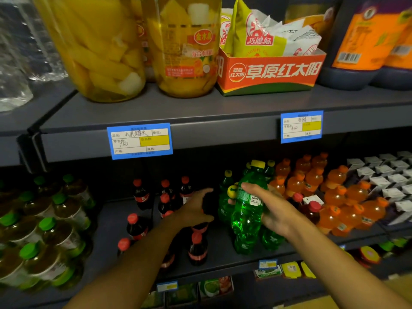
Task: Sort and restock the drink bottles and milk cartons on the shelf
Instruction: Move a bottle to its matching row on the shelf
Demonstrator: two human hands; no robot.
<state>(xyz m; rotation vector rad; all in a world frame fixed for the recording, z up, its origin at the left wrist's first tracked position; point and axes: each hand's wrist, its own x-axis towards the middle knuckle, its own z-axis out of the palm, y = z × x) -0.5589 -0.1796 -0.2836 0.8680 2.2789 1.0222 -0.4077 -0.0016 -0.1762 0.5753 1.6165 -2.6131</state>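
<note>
Sorting is the step in hand, by the look of it. Right of centre in the frame the right hand (270, 209) grips a green bottle (248, 210) with a yellow cap, thumb across its label, holding it tilted over the other green bottles (225, 197) on the middle shelf (107, 224). The left hand (197, 208), at centre, reaches among the cola bottles (138, 226); its fingers seem curved round a dark bottle, though the grip is too dim to tell. Next, the green bottle probably needs standing upright in its own row, between the colas and the orange bottles (312, 181), without knocking neighbours.
</note>
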